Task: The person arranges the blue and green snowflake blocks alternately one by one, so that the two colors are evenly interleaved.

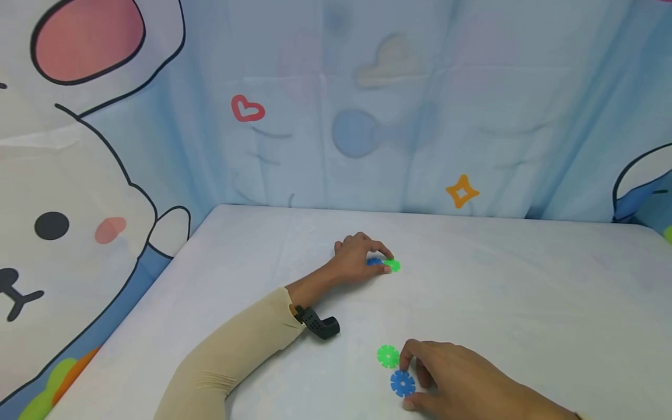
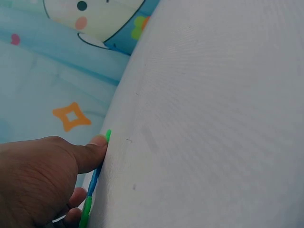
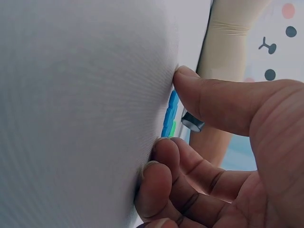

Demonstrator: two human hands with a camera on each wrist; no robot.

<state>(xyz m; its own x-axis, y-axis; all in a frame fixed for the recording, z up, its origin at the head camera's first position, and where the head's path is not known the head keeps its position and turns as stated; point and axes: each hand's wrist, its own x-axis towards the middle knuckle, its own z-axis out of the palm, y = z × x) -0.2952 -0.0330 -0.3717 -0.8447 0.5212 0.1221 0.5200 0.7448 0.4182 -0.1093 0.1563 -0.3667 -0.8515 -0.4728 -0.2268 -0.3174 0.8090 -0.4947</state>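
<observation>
Head view: hands well apart over a white table [image 1: 525, 303], a person's left hand [image 1: 357, 259] pinches a far green disc [image 1: 394, 265] beside a far blue disc [image 1: 373, 262], while the right hand [image 1: 457, 379] grips a near blue disc [image 1: 402, 390] by its edges. A near green disc [image 1: 384, 354] lies just beyond it, slightly left; whether those two are joined cannot be told. In the left wrist view, another green piece [image 2: 85, 213] shows by the curled fingers. Thin rims could slip or tip under an uneven squeeze, and a nudge from the right index finger could knock the near green disc askew. The left hand partly hides the far discs. A beige sleeve [image 1: 236, 344] and black wristband [image 1: 318, 322] occupy the left; a cartoon curtain [image 1: 315, 175] hangs beyond.
</observation>
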